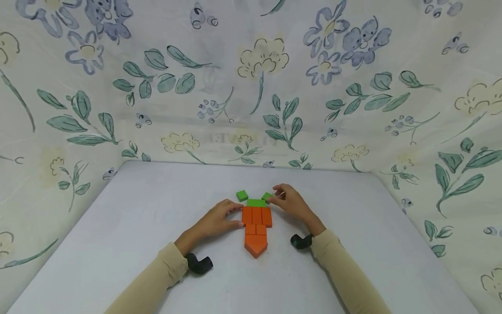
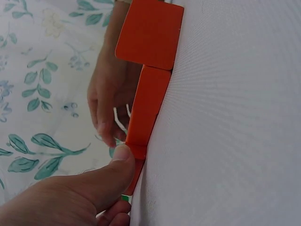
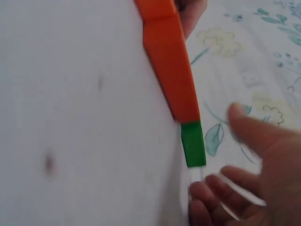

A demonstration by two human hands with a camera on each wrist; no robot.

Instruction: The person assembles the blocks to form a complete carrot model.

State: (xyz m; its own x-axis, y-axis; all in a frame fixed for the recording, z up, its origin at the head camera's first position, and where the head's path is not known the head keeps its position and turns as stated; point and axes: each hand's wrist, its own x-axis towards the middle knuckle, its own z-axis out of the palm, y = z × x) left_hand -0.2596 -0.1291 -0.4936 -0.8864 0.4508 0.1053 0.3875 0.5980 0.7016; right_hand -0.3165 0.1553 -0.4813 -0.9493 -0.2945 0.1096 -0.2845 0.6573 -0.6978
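Flat orange blocks [image 1: 256,216] lie together on the white surface, narrowing to a pointed orange block [image 1: 256,245] at the near end. A green rectangular block [image 1: 256,203] sits against their far edge. Two small green blocks lie beyond it, one at the left [image 1: 242,195] and one at the right [image 1: 267,196]. My left hand [image 1: 215,219] holds the leftmost orange block, thumb at its near end and fingers at its far end. Beside the right small green block is my right hand [image 1: 292,203], its thumb and fingers spread apart; contact is unclear.
The white tabletop [image 1: 137,209] spreads around the blocks. A flower-patterned cloth [image 1: 219,100] rises behind and at both sides. Black devices are strapped at the left wrist [image 1: 200,264] and the right wrist [image 1: 300,241].
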